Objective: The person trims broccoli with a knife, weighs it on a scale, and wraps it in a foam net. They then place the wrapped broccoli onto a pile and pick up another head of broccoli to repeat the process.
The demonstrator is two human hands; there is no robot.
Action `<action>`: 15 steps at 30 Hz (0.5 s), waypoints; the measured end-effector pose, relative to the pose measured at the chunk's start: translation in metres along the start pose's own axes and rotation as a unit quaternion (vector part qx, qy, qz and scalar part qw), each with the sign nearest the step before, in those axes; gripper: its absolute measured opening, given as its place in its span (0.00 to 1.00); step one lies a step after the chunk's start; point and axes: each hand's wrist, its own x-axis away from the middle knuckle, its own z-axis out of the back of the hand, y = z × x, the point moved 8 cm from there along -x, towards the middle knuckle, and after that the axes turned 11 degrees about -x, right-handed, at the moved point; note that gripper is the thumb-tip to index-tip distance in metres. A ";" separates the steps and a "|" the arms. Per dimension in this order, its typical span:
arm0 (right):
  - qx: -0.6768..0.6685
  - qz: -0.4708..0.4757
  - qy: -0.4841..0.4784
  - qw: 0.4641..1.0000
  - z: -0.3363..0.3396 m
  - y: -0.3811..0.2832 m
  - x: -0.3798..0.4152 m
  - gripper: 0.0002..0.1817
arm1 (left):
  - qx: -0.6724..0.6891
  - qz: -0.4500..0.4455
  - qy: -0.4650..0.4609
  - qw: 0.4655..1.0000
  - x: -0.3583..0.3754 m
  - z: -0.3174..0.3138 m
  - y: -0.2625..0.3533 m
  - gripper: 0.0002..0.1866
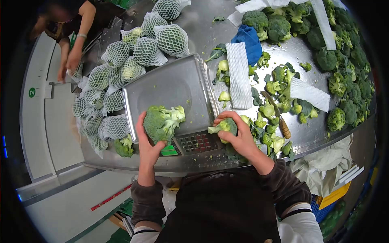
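My left hand [149, 150] is wrapped round a large head of broccoli [160, 121], its cut stem pointing right, above the front of the scale. In my right hand [243, 137] is a smaller broccoli floret [228, 128], its stem pointing left, at the scale's right front corner. The scale has a bare metal pan [172, 91] and a keypad [197, 142] with a green display on its near side. A loose broccoli piece [124, 146] lies left of my left hand. Right of my right hand, a knife with a wooden handle [285, 128] rests among trimmed florets [266, 111].
Net-wrapped broccoli heads [115, 54] are piled at the left and back left. Unwrapped broccoli [348, 93] is heaped along the right. Foam net sleeves [239, 77] and a blue cloth [248, 43] lie between. Another person's hand [73, 60] is at the far left.
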 end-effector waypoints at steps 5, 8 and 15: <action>0.162 0.160 -0.061 0.972 -0.037 -0.039 -0.009 0.25 | 0.034 -0.001 -0.037 0.999 -0.011 -0.007 0.016 0.47; 0.173 0.247 -0.091 0.949 -0.075 -0.052 -0.024 0.25 | 0.006 -0.005 -0.061 0.998 -0.021 -0.012 0.031 0.45; 0.183 0.346 -0.106 0.914 -0.106 -0.032 -0.058 0.24 | 0.074 0.050 -0.049 0.995 -0.044 -0.012 0.021 0.28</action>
